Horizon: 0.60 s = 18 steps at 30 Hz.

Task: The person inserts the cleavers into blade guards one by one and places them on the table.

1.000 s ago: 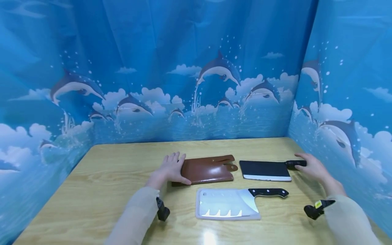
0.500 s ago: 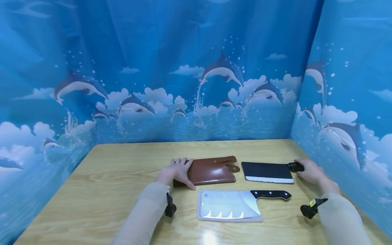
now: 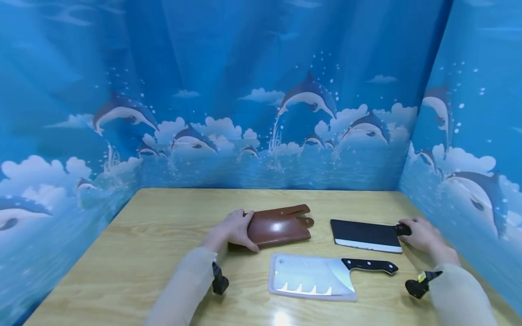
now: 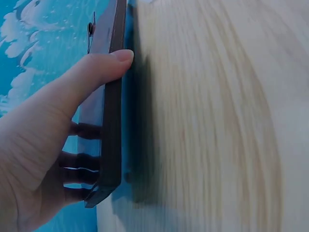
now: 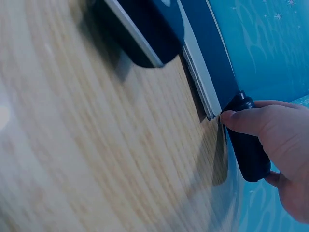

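My left hand (image 3: 234, 230) grips the left end of a brown leather cleaver sheath (image 3: 281, 226). In the left wrist view the thumb lies on the sheath's near edge, the fingers reach round the far side, and a shadow falls below the raised edge. Two strap ends stick out at the sheath's right end. To the right lies a cleaver with a dark blade (image 3: 364, 234) and a bright cutting edge. My right hand (image 3: 424, 235) holds its black handle (image 5: 247, 145), thumb close to the blade. The blade stays near the table, its tip pointing left toward the sheath.
A second cleaver (image 3: 314, 276), with a shiny blade framed by a translucent border and a black riveted handle (image 3: 370, 266), lies in front on the wooden table (image 3: 122, 253). Blue dolphin-print curtains (image 3: 228, 113) enclose the back and sides.
The left hand has taken a firmer hold and the sheath has moved slightly left, away from the dark cleaver, bulging more. The right fingers have closed round the handle. The view has shifted a little.
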Each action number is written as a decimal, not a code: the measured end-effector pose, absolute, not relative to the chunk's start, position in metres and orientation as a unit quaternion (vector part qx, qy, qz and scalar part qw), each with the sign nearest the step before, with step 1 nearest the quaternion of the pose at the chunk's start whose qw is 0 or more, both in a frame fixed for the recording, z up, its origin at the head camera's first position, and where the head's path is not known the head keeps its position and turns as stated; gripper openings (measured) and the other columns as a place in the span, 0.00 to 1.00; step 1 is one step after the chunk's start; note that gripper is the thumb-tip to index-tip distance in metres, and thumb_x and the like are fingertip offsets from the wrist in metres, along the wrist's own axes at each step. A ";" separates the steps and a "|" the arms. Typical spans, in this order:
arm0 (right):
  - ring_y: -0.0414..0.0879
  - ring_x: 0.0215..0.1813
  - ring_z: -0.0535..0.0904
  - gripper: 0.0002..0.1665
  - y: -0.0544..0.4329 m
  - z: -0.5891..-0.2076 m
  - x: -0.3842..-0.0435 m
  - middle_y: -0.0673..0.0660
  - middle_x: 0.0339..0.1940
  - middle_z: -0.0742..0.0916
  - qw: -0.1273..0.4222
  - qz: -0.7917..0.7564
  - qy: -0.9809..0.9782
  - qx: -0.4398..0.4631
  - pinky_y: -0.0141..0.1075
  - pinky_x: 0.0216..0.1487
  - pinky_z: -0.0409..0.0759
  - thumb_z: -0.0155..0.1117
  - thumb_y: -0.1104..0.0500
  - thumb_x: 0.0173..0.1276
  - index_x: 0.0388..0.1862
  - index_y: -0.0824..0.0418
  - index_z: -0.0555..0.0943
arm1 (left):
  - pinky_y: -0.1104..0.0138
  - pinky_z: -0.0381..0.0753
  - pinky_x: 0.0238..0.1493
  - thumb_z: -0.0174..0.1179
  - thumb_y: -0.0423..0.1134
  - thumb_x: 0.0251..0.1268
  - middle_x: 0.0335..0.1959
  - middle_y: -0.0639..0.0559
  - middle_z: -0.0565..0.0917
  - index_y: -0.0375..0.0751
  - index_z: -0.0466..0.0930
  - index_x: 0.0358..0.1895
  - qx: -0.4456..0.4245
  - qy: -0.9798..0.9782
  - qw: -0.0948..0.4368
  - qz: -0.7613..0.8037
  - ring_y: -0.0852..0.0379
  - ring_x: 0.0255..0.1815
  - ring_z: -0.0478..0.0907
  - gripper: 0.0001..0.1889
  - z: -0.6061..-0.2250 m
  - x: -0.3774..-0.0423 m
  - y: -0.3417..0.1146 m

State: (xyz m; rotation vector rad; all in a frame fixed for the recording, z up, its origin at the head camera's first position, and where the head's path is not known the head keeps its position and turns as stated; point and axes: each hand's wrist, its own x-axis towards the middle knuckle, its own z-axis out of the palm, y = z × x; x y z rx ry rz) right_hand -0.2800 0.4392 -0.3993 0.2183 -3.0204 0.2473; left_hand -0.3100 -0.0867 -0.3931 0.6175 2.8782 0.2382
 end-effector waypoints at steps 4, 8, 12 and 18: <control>0.72 0.44 0.70 0.30 0.442 -0.402 -0.278 0.78 0.45 0.74 0.055 0.071 -0.993 0.071 0.63 0.39 0.69 0.67 0.55 0.55 0.53 0.71 0.74 | 0.52 0.64 0.61 0.69 0.68 0.33 0.64 0.33 0.61 0.39 0.51 0.72 0.227 0.966 0.062 0.105 0.40 0.64 0.60 0.62 -0.389 -0.301 -0.104; 0.66 0.39 0.73 0.27 0.444 -0.403 -0.278 0.74 0.40 0.75 0.060 0.068 -0.991 0.095 0.59 0.36 0.71 0.68 0.55 0.54 0.50 0.70 0.76 | 0.52 0.66 0.58 0.70 0.66 0.33 0.63 0.35 0.62 0.39 0.52 0.72 0.235 0.963 0.046 0.124 0.41 0.62 0.62 0.61 -0.383 -0.287 -0.122; 0.63 0.37 0.73 0.26 0.446 -0.403 -0.277 0.71 0.37 0.76 0.059 0.066 -0.989 0.118 0.57 0.34 0.73 0.69 0.56 0.54 0.48 0.71 0.77 | 0.50 0.66 0.57 0.69 0.66 0.34 0.63 0.36 0.62 0.40 0.51 0.72 0.233 0.963 0.032 0.130 0.40 0.62 0.61 0.60 -0.378 -0.273 -0.139; 0.64 0.37 0.75 0.24 0.449 -0.403 -0.276 0.70 0.36 0.79 0.054 0.042 -0.989 0.131 0.57 0.33 0.73 0.68 0.56 0.54 0.45 0.70 0.78 | 0.49 0.63 0.60 0.68 0.66 0.35 0.65 0.33 0.59 0.39 0.51 0.72 0.238 0.963 0.014 0.127 0.38 0.65 0.57 0.60 -0.374 -0.257 -0.156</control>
